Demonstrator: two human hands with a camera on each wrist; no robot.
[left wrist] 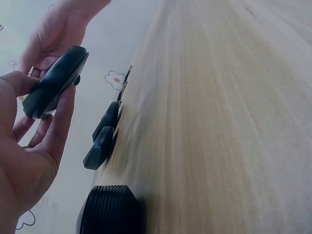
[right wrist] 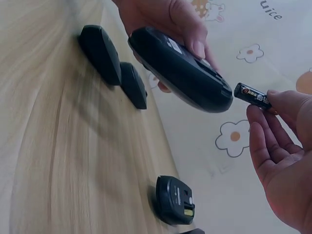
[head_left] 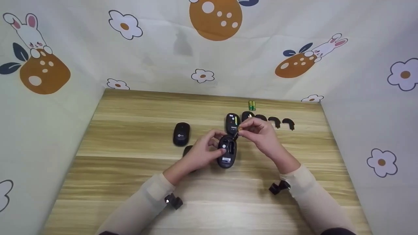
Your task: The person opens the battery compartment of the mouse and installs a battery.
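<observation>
My left hand [head_left: 203,152] grips a black computer mouse [head_left: 226,160] above the table, its underside turned up and its battery slot uncovered. Between thumb and fingertips my right hand [head_left: 263,136] pinches a small dark battery [right wrist: 251,95] with an orange end. In the right wrist view the battery sits just off the end of the mouse. Behind the held mouse lies another upturned mouse [head_left: 232,120] with a green battery in its slot. A further mouse [head_left: 247,115] is partly hidden by my right hand.
Two green batteries [head_left: 252,105] lie at the back. Several curved black battery covers [head_left: 288,123] form a row to the right. On the left a mouse [head_left: 181,133] rests right side up; one more mouse [head_left: 187,149] is mostly behind my left hand. Patterned cloth [head_left: 156,62] surrounds the table.
</observation>
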